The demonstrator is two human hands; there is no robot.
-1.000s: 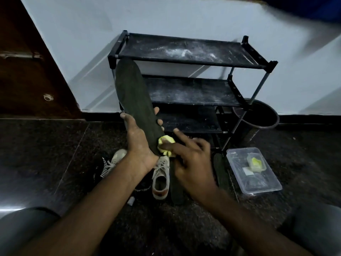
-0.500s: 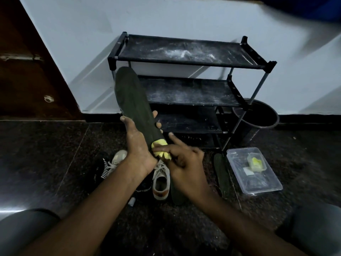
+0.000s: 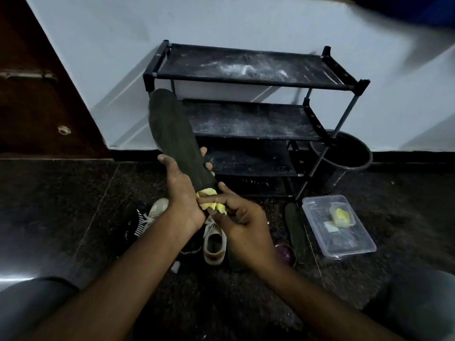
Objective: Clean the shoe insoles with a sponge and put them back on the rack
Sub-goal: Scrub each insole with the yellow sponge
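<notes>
We are mid-clean: our left hand grips the dark insole upright before the rack, our right hand pinches the yellow sponge at its heel, while another insole lies on the floor and the shelves remain bare.

Yellow sponge, dark green insole

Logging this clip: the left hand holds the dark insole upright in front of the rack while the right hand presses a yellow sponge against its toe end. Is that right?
Not quite. In the head view the yellow sponge sits at the insole's lower heel end, not the toe end, which points up toward the rack. The rest holds: left hand grips the insole, right hand presses the sponge.
</notes>
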